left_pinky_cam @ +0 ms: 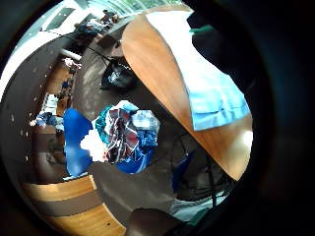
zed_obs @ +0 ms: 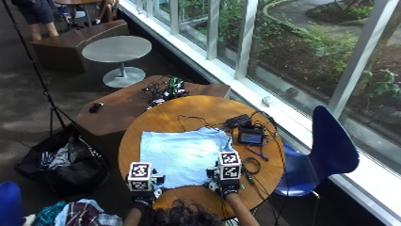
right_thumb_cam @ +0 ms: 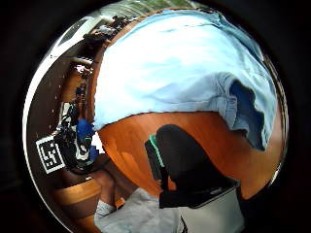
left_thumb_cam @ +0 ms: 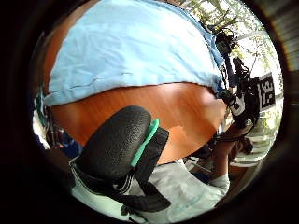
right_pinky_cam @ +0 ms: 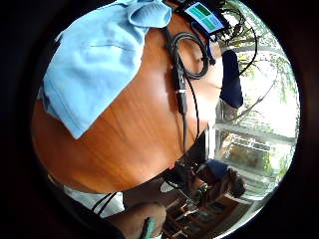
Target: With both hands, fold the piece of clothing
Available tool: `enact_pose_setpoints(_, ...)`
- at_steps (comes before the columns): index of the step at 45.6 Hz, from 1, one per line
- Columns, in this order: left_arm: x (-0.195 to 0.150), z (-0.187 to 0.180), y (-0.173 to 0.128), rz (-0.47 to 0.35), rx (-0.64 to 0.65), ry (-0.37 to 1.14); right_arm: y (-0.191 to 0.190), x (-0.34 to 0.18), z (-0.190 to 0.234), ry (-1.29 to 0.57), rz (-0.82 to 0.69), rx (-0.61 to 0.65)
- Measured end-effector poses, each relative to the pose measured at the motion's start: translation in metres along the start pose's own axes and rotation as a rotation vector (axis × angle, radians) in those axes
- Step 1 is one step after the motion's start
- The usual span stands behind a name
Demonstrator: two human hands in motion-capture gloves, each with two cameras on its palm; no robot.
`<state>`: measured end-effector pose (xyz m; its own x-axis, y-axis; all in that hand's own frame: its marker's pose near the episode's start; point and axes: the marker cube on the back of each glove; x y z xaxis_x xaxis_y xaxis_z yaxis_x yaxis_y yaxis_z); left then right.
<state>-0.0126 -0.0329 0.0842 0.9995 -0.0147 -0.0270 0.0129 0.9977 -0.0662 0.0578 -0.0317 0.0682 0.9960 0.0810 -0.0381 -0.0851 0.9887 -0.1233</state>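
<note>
A light blue shirt point(zed_obs: 181, 157) lies spread flat on the round wooden table point(zed_obs: 188, 110). My left hand point(zed_obs: 145, 190) hovers at the table's near edge, just outside the shirt's near left corner. My right hand point(zed_obs: 227, 188) is over the near right corner of the hem. In the left thumb side palm view the left thumb point(left_thumb_cam: 119, 144) hangs over bare wood in front of the shirt point(left_thumb_cam: 135, 51), touching no cloth. The right thumb point(right_thumb_cam: 182, 155) likewise sits over bare wood short of the hem point(right_thumb_cam: 170, 68). Neither hand holds anything.
A small device with a lit screen point(zed_obs: 251, 136) and coiled cables point(zed_obs: 253, 165) lie on the table right of the shirt. A blue chair point(zed_obs: 325, 146) stands at the right. On the floor at the left are a black bag point(zed_obs: 60, 162) and a heap of clothes point(zed_obs: 81, 212).
</note>
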Motion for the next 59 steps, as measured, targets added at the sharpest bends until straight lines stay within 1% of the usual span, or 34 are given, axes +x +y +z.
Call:
enact_pose_setpoints(10,0.0,0.034,-0.014,0.029,-0.085,-0.009,-0.018,0.014,0.026,-0.044,-0.009,-0.061)
enact_pose_setpoints(13,0.0,0.04,-0.019,0.042,-0.064,-0.019,-0.02,0.014,0.029,-0.093,-0.042,-0.055)
enact_pose_setpoints(16,-0.002,0.043,-0.027,0.048,0.045,-0.036,-0.018,0.013,0.027,-0.106,-0.072,-0.018)
enact_pose_setpoints(21,-0.004,0.032,-0.03,0.039,0.298,-0.137,-0.015,0.014,0.023,-0.046,-0.117,0.141)
enact_pose_setpoints(26,-0.005,0.012,-0.02,0.068,0.456,-0.201,-0.002,0.016,0.016,0.044,-0.158,0.267)
enact_pose_setpoints(28,-0.003,0.005,-0.01,0.098,0.474,-0.182,0.004,0.017,0.015,0.087,-0.188,0.319)
enact_pose_setpoints(30,-0.003,0.0,0.001,0.122,0.443,-0.163,0.01,0.018,0.015,0.111,-0.218,0.334)
enact_pose_setpoints(32,-0.006,-0.005,0.011,0.147,0.385,-0.139,0.024,0.018,0.009,0.12,-0.247,0.289)
enact_pose_setpoints(35,-0.012,-0.017,0.031,0.199,0.23,-0.063,0.056,0.018,-0.012,0.109,-0.3,0.145)
enact_pose_setpoints(37,-0.018,-0.031,0.044,0.238,0.116,-0.016,0.067,0.02,-0.027,0.077,-0.338,0.047)
enact_pose_setpoints(39,-0.024,-0.047,0.051,0.278,0.016,0.011,0.068,0.023,-0.043,0.024,-0.37,-0.036)
enact_pose_setpoints(42,-0.031,-0.064,0.048,0.315,-0.084,0.026,0.061,0.025,-0.069,-0.071,-0.405,-0.109)
enact_pose_setpoints(44,-0.034,-0.07,0.036,0.325,-0.123,0.032,0.051,0.024,-0.085,-0.134,-0.414,-0.127)
enact_pose_setpoints(46,-0.036,-0.075,0.019,0.328,-0.158,0.041,0.033,0.024,-0.1,-0.201,-0.411,-0.135)
enact_pose_setpoints(51,-0.04,-0.091,-0.029,0.3,-0.248,0.078,-0.03,0.02,-0.124,-0.336,-0.382,-0.146)
enact_pose_setpoints(54,-0.042,-0.094,-0.07,0.267,-0.296,0.101,-0.079,0.016,-0.127,-0.4,-0.352,-0.186)
enact_pose_setpoints(56,-0.043,-0.089,-0.102,0.242,-0.333,0.112,-0.113,0.012,-0.124,-0.431,-0.334,-0.223)
enact_pose_setpoints(59,-0.045,-0.079,-0.136,0.211,-0.377,0.105,-0.149,0.008,-0.117,-0.446,-0.323,-0.27)
